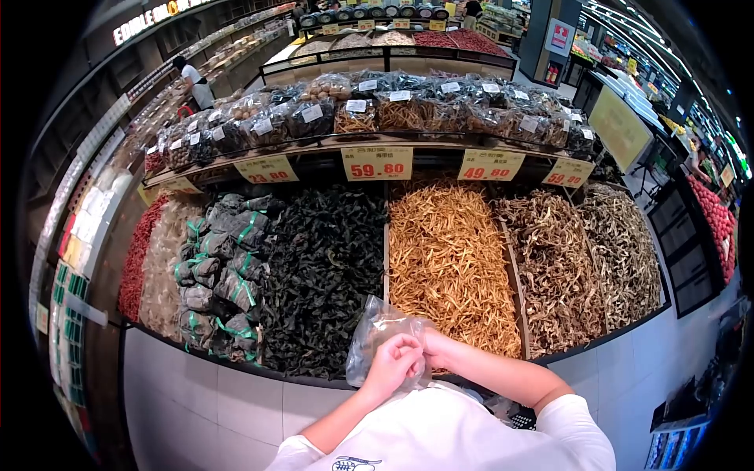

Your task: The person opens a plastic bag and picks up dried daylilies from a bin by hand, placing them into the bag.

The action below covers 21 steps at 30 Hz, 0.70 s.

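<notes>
A clear plastic bag (363, 339) hangs in front of my body, at the front edge of the bins. My left hand (395, 363) has its fingers curled in at the bag's gathered side. Against it, my right hand (433, 347) is closed on the same bag, its fingertips partly hidden behind the left hand. Just beyond the hands lie dark dried seaweed-like strips (326, 267) and golden-yellow dried strands (448, 259). Whether the bag holds anything is not visible.
Left are grey bundles with green ties (228, 267); right, brown dried strips (554, 275). Price signs (377, 163) hang above the bins, below a shelf of packaged dried goods (400, 110). Another person (195, 82) stands at the far left aisle.
</notes>
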Each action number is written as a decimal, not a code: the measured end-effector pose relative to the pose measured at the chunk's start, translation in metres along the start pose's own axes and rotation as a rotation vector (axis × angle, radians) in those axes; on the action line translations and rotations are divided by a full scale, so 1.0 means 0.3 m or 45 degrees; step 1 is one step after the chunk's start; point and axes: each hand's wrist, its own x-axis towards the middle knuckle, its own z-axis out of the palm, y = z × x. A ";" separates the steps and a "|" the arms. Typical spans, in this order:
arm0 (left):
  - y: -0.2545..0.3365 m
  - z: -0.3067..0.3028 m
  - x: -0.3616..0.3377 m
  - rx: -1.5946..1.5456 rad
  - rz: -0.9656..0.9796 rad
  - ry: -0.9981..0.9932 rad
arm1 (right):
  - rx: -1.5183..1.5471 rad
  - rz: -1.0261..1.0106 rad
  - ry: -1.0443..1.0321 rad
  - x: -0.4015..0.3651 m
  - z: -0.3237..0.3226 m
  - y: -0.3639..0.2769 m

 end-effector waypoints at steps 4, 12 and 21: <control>-0.002 -0.013 -0.014 0.021 0.024 0.132 | 0.515 -0.176 0.304 0.036 0.045 0.003; -0.024 -0.012 -0.018 -0.150 0.122 0.337 | -1.053 -0.607 0.395 0.016 -0.010 0.139; -0.039 -0.026 -0.024 -0.256 0.195 0.450 | -0.847 -0.862 0.949 -0.264 -0.063 -0.037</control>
